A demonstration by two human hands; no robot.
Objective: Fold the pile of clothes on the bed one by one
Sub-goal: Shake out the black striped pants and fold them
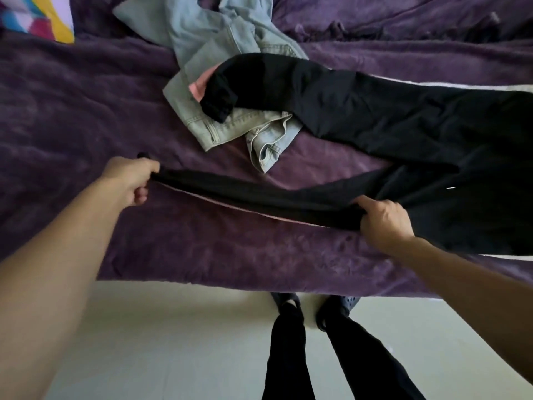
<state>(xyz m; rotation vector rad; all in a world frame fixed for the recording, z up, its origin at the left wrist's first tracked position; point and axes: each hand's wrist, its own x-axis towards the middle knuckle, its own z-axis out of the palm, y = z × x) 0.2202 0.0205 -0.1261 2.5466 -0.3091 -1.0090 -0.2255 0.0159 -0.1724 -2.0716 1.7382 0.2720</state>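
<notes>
I see no folded piece yet — my left hand (131, 177) and right hand (382, 219) both pinch one leg of the black trousers (375, 116), stretched across the bed (72, 111); the jeans (207, 33) wait unfolded behind.

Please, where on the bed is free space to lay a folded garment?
The purple blanket is bare left of the light jeans, and along the near edge below the black garment that the left hand and right hand hold. Centre and right are crowded.
</notes>
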